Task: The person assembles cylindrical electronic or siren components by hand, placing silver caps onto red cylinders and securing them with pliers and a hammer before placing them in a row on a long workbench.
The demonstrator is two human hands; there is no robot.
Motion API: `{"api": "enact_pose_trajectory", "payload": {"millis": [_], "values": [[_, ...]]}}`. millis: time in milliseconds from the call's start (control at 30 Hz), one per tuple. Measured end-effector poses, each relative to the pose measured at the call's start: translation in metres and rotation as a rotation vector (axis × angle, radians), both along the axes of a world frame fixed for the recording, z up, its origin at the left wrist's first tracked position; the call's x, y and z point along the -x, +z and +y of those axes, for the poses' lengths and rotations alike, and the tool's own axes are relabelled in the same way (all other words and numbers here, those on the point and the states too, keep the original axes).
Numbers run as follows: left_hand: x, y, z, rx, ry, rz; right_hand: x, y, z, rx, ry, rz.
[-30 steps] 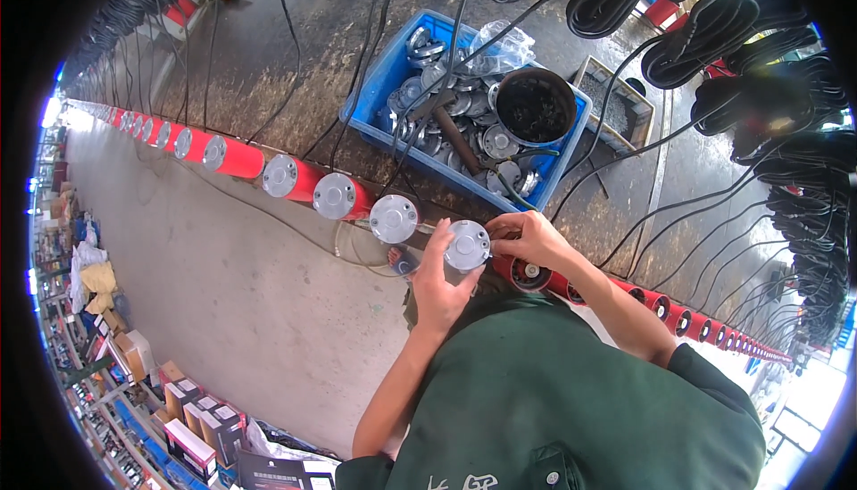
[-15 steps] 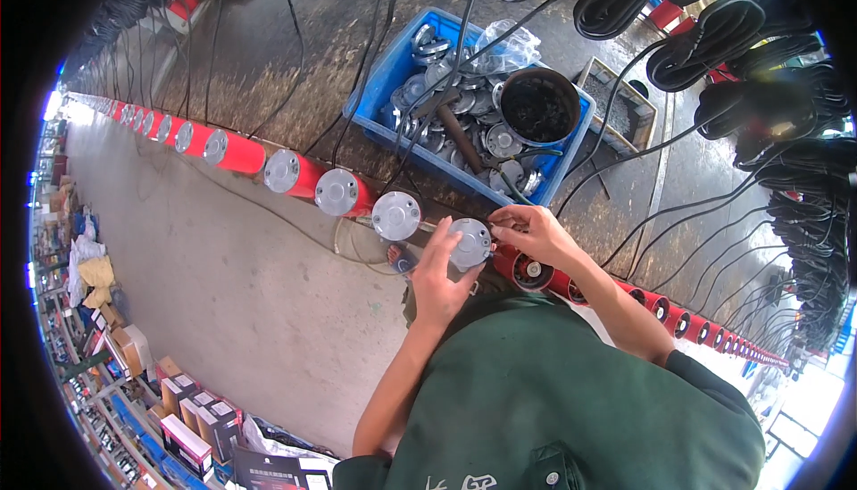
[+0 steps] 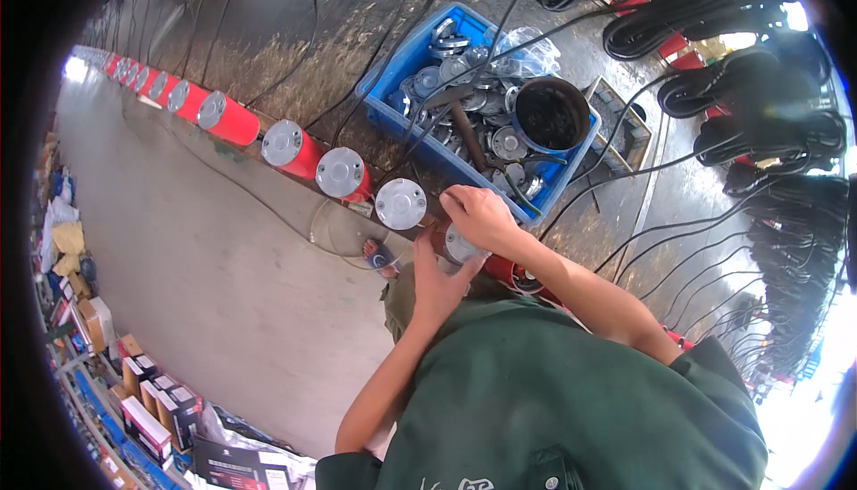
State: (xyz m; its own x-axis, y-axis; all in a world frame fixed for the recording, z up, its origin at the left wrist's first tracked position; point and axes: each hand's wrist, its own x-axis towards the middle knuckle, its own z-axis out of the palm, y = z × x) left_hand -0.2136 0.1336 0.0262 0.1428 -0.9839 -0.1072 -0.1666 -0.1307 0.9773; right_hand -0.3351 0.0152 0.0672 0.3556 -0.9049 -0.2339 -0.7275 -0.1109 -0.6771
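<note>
A round silver metal end cap (image 3: pixel 459 248) sits on the end of a red cylindrical housing (image 3: pixel 438 235) at the table's near edge, partly hidden by my hands. My left hand (image 3: pixel 435 286) curves round it from the near side, fingers on the housing and thumb at the cap's lower rim. Reaching across from the right, my right hand (image 3: pixel 483 220) lies over the upper part of the cap, fingers bent and fingertips partly hidden. Just left stands another housing with a silver cap (image 3: pixel 401 203). To the right, an uncapped red housing (image 3: pixel 511 274) shows its inner parts beneath my right forearm.
A blue crate (image 3: pixel 390 117) holds loose metal caps, a hammer (image 3: pixel 466 130), green-handled pliers (image 3: pixel 518 188) and a dark round tin (image 3: pixel 551 115). Black cables cross the worn table (image 3: pixel 295 62); coiled cables (image 3: pixel 656 30) hang at right. Cartons (image 3: pixel 147 427) stand lower left.
My right hand has moved left and over the top of the cap. My left hand has lowered slightly round the housing. The cap, earlier facing up in full view, is now largely covered.
</note>
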Motion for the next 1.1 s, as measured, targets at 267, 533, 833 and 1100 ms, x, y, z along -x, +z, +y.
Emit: {"api": "enact_pose_trajectory", "payload": {"millis": [267,533,833,1100], "values": [[-0.005,-0.014,-0.003,-0.096,-0.053,0.003,-0.007,-0.014,0.009,0.065,-0.141,0.191],[-0.004,-0.020,-0.011,0.039,-0.079,0.015,-0.009,-0.008,0.013,0.152,-0.151,0.165],[-0.002,-0.004,-0.019,0.280,-0.139,-0.124,0.016,-0.028,-0.090,0.544,-0.191,0.302],[0.006,-0.020,-0.018,0.398,-0.055,-0.146,-0.011,-0.024,-0.149,-0.025,-0.029,0.664]]}}
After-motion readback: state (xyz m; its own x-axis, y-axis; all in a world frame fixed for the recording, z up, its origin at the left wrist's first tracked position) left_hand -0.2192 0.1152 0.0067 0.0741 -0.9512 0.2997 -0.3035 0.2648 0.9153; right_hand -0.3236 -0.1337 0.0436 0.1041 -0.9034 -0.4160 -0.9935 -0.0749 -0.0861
